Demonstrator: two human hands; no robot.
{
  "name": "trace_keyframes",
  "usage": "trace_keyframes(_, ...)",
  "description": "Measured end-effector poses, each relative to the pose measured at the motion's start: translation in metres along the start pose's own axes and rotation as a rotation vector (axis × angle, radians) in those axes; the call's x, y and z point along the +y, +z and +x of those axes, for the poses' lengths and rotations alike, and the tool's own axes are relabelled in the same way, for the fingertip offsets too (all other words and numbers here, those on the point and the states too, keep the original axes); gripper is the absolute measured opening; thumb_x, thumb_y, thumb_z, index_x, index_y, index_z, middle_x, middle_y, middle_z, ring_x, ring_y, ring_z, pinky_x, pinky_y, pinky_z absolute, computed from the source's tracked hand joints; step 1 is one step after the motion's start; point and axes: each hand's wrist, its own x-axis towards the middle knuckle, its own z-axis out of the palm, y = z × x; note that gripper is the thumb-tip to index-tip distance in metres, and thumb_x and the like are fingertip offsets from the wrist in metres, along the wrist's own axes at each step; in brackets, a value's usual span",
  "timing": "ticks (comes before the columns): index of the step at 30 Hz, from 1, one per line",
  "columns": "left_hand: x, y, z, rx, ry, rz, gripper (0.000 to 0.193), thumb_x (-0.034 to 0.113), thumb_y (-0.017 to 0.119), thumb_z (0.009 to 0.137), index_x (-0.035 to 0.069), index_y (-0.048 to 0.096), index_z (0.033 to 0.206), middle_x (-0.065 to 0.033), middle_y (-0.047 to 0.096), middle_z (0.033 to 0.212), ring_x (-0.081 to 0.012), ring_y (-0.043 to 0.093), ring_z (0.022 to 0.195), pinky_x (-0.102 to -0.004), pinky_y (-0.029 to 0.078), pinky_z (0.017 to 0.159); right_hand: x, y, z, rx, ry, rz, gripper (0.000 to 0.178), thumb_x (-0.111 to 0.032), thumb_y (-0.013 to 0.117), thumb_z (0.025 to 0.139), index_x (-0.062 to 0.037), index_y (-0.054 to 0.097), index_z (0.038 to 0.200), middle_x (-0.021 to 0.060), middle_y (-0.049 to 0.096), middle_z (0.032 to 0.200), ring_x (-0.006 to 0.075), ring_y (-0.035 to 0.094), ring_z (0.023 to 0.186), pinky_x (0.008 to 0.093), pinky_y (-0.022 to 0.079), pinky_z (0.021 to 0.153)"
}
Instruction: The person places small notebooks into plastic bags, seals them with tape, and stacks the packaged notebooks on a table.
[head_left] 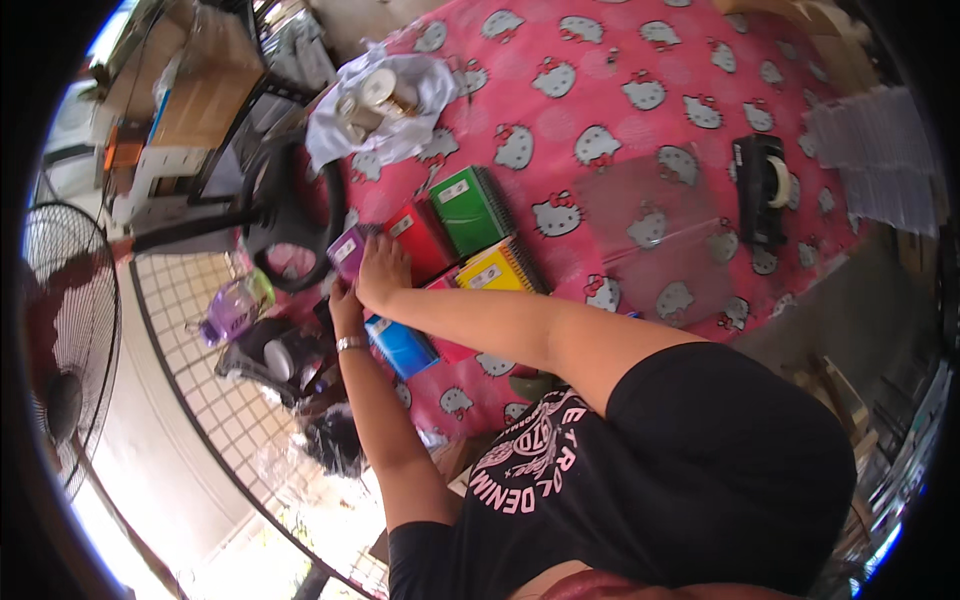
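Note:
At the left side of the table, both hands are on a small purple spiral notebook (346,252). My right hand (384,272) lies over its right part with the fingers bent round it. My left hand (346,308), a metal band at its wrist, grips the near edge; its fingertips are partly hidden. Close by lie a red notebook (420,240), a green notebook (468,210), a yellow notebook (490,272) and a blue notebook (402,346). Another pinkish-red notebook (455,345) shows partly under my right forearm.
Clear plastic film (655,235) covers part of the pink patterned tablecloth (560,130). A black tape dispenser (758,190) stands at right. Farther off sits a white plastic bag (425,100) with rolls on it. Left are a black ring-shaped frame (335,195), a purple bottle (235,308) and a fan (65,400).

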Motion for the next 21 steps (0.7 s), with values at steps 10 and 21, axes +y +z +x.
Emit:
trace_keyframes(10,0.013,0.027,0.019,-0.217,-0.055,-0.295,0.051,-0.002,0.051,0.087,-0.002,0.033,0.135,-0.0128,0.055,0.117,-0.0228,0.058,0.098,-0.0325,0.052,0.077,0.001,-0.007,0.015,0.258,0.129,-0.081,0.033,-0.021,0.052,0.082,-0.0052,0.053,0.11,0.0101,0.051,0.117,0.0242,0.048,0.108,0.0386,0.04,0.087)
trace_keyframes(21,0.04,0.004,0.001,-0.259,0.064,-0.138,0.054,0.008,0.051,0.09,-0.003,0.03,0.139,-0.0159,0.04,0.137,-0.0204,0.04,0.124,-0.0304,0.04,0.096,0.004,-0.014,0.029,-0.043,-0.062,0.462,0.04,0.0,0.059,0.075,0.0016,0.043,0.112,0.0223,0.062,0.084,0.0405,0.062,0.076,0.0437,0.049,0.073)
